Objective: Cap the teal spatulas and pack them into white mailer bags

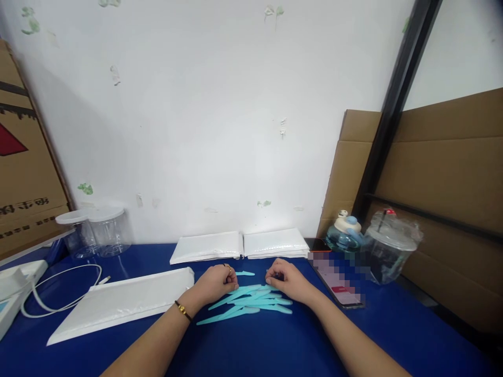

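Observation:
A loose pile of slim turquoise plastic sticks, shaped like eyebrow razors [255, 301], lies on the blue table in front of me. My left hand [217, 283] is at the pile's left back edge, thumb and fingertips drawn together. One more turquoise razor [246, 273] pokes out to the right from behind its fingers; whether it is held or just lying there I cannot tell. Over the right back edge of the pile is my right hand [288, 280], its fingers curled in towards the thumb. What lies between those fingertips is hidden.
Two stacks of white padded mailers [208, 246] stand against the wall. Another white mailer [129, 296] lies left, beside a white cable [35, 293] and clear lidded jars [110, 233]. On the right are a phone [338, 283], a blue-and-cream bottle [343, 233] and a bagged clear cup [391, 246].

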### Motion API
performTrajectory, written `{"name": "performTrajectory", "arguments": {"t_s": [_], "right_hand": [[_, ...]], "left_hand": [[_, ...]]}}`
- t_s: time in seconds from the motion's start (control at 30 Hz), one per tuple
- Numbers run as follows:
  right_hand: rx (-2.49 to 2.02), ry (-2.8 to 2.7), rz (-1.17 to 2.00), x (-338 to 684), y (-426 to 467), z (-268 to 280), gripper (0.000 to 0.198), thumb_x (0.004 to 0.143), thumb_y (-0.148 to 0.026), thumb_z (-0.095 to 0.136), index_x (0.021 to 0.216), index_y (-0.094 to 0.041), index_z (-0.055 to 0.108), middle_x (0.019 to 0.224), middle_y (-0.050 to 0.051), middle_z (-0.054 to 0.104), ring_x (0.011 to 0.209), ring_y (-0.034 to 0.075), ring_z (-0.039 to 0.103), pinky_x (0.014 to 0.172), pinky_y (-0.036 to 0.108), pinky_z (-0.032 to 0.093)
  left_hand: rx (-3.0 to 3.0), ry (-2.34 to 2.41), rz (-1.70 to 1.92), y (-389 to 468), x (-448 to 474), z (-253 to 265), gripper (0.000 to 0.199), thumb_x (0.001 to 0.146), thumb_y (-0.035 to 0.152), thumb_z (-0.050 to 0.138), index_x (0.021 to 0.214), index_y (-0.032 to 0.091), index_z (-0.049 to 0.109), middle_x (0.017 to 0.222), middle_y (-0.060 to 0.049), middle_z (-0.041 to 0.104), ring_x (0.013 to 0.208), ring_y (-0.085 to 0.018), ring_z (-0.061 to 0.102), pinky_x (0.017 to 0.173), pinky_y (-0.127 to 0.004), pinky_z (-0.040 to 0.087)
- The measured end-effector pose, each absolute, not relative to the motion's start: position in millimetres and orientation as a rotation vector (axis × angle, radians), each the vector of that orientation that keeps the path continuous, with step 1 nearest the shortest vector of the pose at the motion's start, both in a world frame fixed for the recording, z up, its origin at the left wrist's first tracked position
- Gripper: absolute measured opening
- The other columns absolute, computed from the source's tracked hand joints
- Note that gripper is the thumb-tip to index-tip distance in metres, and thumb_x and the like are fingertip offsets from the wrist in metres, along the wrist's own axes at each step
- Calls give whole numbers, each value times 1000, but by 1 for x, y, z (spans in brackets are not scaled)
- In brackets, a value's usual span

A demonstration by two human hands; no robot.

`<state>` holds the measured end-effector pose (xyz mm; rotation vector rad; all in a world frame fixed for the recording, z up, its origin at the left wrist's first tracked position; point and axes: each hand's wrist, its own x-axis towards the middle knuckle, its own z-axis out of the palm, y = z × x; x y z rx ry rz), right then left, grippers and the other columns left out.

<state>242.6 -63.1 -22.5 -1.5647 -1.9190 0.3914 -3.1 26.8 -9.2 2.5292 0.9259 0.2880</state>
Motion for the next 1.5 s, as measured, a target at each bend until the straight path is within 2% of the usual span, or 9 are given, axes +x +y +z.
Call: {"name": "performTrajectory", "arguments": {"t_s": [0.13, 0.27, 0.4, 0.57, 0.73, 0.87, 1.07, 1.23, 1.5], "right_hand": [[-1571, -1960, 387, 229, -61, -22, 9, 79, -31, 62, 80, -26, 69, 85, 1, 58, 85, 18, 54, 75, 29, 38], [-1584, -1956, 373, 221, -59, -24, 8, 76, -33, 65, 79, -26, 67, 87, 1, 58, 88, 19, 53, 80, 32, 36], [-1591, -1944, 407, 216, -57, -27, 8, 76, -30, 65, 74, -23, 66, 89, 0, 58, 89, 18, 53, 81, 31, 34], [-1596, -1970, 408, 213, -59, -24, 6, 79, -28, 62, 77, -23, 64, 91, -1, 59, 92, 17, 52, 84, 32, 30], [-1650, -1897, 275, 231, -55, -21, 10, 80, -30, 60, 75, -22, 65, 90, 1, 60, 92, 19, 53, 83, 34, 30], [-1784, -1793, 182, 253, -52, -21, 13, 78, -33, 62, 72, -23, 66, 86, 1, 61, 91, 21, 53, 85, 36, 30], [-1742, -1876, 266, 260, -64, -14, 10, 71, -33, 68, 72, -23, 67, 86, 1, 59, 85, 20, 54, 81, 33, 32], [-1736, -2014, 362, 251, -68, -14, 8, 71, -30, 69, 73, -22, 67, 87, 1, 58, 92, 21, 52, 82, 34, 30], [-1674, -2021, 306, 245, -62, -15, 6, 76, -24, 64, 70, -21, 64, 89, 1, 58, 93, 19, 52, 83, 34, 29]], "left_hand": [[2496, 905, 293, 28, -3, -11, 27, 77, 44, 52, 77, 20, 64, 79, -1, 60, 68, -13, 53, 58, -22, 36], [2482, 893, 307, 28, -4, -11, 29, 71, 47, 59, 82, 20, 64, 82, -1, 60, 73, -15, 54, 59, -22, 37], [2482, 875, 283, 25, -2, -9, 25, 73, 43, 58, 79, 20, 65, 78, 0, 61, 69, -13, 53, 56, -21, 36], [2514, 898, 288, 21, 4, -5, 20, 77, 34, 52, 75, 19, 64, 71, 0, 62, 63, -12, 53, 54, -21, 34], [2636, 1016, 435, 28, 4, -1, 18, 78, 33, 51, 78, 21, 65, 78, -1, 65, 72, -16, 56, 63, -24, 36], [2687, 1157, 420, 39, -4, -2, 16, 78, 32, 53, 76, 22, 66, 81, -2, 65, 79, -18, 57, 69, -27, 37], [2674, 1114, 578, 34, -6, -3, 17, 75, 36, 58, 84, 22, 62, 86, -2, 63, 84, -19, 55, 72, -27, 37], [2651, 906, 428, 18, 1, -1, 21, 74, 42, 59, 81, 24, 65, 83, 0, 63, 81, -17, 56, 68, -24, 37], [2666, 1001, 335, 24, 3, -4, 13, 75, 29, 55, 71, 21, 65, 74, 0, 65, 69, -15, 56, 62, -24, 35]]}}
